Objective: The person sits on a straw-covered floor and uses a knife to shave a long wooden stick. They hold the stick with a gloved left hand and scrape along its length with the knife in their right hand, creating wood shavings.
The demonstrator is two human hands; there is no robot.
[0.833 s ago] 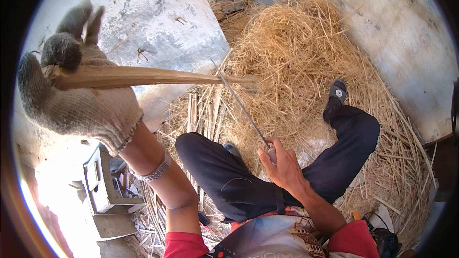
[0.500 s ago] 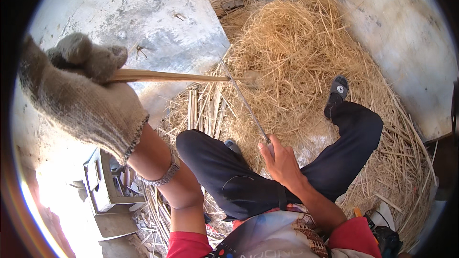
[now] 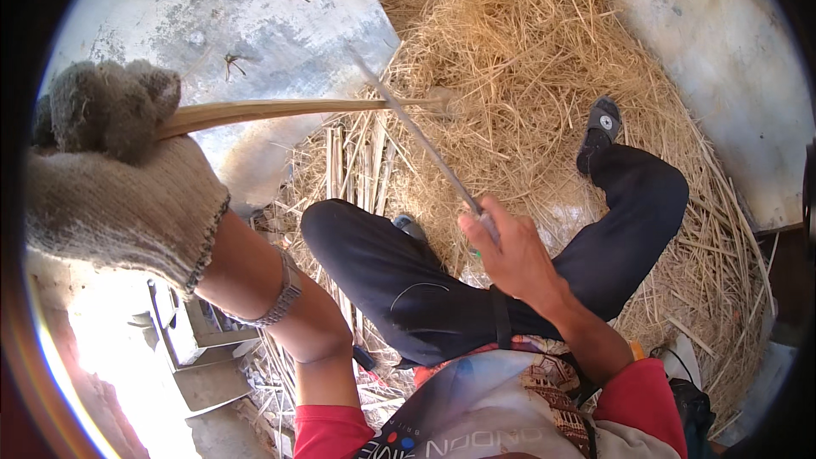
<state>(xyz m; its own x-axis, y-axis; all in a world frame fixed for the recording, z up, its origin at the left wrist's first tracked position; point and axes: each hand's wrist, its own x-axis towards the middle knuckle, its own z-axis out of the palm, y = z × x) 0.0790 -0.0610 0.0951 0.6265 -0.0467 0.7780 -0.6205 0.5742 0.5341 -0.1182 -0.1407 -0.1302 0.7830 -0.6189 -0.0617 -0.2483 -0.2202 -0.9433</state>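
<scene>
My left hand (image 3: 127,161), in a worn knitted glove, is closed round one end of a split bamboo strip (image 3: 280,109). The strip points right, roughly level, toward the pile of shavings. Bare and closed, my right hand (image 3: 514,251) grips the handle of a long thin knife (image 3: 429,149). Its blade slants up and to the left, crossing the strip near its far end, and looks slightly blurred at the tip. Whether the blade touches the strip or only passes in front of it, I cannot tell.
A large heap of curly shavings (image 3: 527,42) lies between my feet and the wall. Split strips (image 3: 357,161) stand beside my left knee. At the left is an open box-like case (image 3: 191,323). A pale slab (image 3: 280,17) leans at the upper left. Dark bag-like things lie by my right elbow.
My left hand has moved left and slightly down, drawing the strip with it. The knife has swung a little left, and its handle is slightly lower right. The view has tilted slightly.
</scene>
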